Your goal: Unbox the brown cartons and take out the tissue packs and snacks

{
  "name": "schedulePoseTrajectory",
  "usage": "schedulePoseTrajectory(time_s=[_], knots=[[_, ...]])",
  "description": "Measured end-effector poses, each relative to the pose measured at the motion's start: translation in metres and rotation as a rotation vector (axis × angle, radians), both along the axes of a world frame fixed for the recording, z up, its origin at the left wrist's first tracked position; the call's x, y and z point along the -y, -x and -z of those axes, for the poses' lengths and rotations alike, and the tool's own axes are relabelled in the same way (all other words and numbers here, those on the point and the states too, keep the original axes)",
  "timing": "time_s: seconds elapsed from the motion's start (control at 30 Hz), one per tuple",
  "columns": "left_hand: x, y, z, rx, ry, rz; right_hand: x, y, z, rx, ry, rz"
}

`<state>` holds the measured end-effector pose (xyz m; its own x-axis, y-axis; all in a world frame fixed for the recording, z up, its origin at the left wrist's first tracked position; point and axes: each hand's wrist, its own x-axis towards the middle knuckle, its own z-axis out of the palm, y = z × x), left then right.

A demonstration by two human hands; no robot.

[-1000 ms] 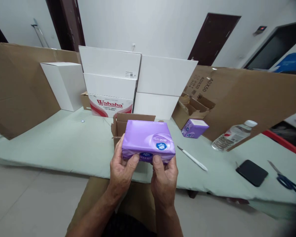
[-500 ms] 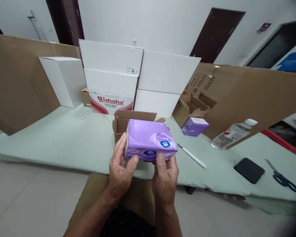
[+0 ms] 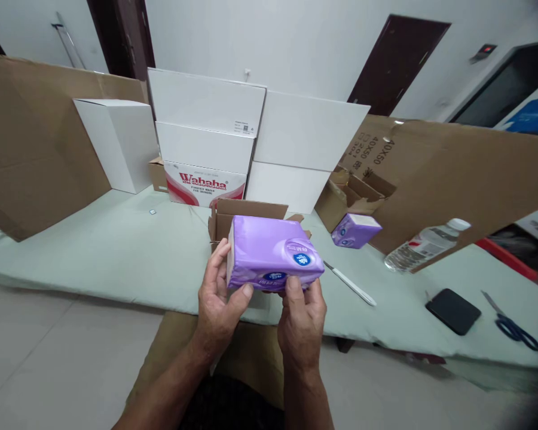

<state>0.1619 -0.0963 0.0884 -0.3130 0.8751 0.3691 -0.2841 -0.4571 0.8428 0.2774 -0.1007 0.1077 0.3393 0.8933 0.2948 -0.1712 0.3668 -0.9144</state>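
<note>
Fingers (image 3: 216, 263) of the left hand (image 3: 216, 316) are seen spread along the left end of a purple tissue pack (image 3: 266, 242), with the thumb set at the lower front edge. By the right hand (image 3: 301, 328) the same pack is gripped near its right front corner: the thumb is pressed on the front face, and the remaining fingers are curled at the right end and partly hidden. The pack is held tilted between both hands, its broad printed face turned up, in front of an open brown carton (image 3: 255, 207), which is largely concealed by it.

In the same head view, a white-handled knife (image 3: 352, 286) is noted on the pale green cover (image 3: 94, 245), to the right of the hands. Beyond it a second purple pack (image 3: 357, 232) is placed just beside another open carton (image 3: 334, 206). Farther right, a clear bottle (image 3: 424, 246), a black flat object (image 3: 452, 312) and dark-handled scissors (image 3: 513, 329) are recorded. At the rear, a white box marked "Wahaha" (image 3: 206, 186) is positioned.
</note>
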Motion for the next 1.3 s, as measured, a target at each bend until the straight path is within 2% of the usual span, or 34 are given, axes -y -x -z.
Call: schedulePoseTrajectory(time_s=[0.3,0.47,0.63,0.87,1.0,1.13,1.23,1.3], knots=[[0.001,0.003,0.003,0.009,0.015,0.016,0.001,0.003,0.004,-0.003,-0.014,0.002],[-0.001,0.009,0.000,0.012,-0.060,0.047,0.006,0.004,0.003,0.026,-0.022,0.008],[-0.004,0.037,-0.006,-0.046,-0.130,0.092,0.018,0.005,0.004,0.114,-0.055,-0.006],[0.001,0.079,-0.010,-0.279,-0.099,0.084,0.027,0.009,0.007,0.320,-0.199,-0.071],[0.001,0.086,-0.001,-0.191,-0.119,0.095,0.026,0.015,0.002,0.368,-0.300,-0.107],[0.000,0.092,0.005,-0.020,-0.067,0.112,0.028,0.007,0.001,0.405,-0.343,-0.162],[0.001,0.099,0.001,0.111,-0.027,0.070,0.021,-0.016,0.009,0.453,-0.295,-0.058],[0.002,0.103,-0.004,0.201,-0.031,0.014,0.009,-0.039,0.016,0.488,-0.179,0.076]])
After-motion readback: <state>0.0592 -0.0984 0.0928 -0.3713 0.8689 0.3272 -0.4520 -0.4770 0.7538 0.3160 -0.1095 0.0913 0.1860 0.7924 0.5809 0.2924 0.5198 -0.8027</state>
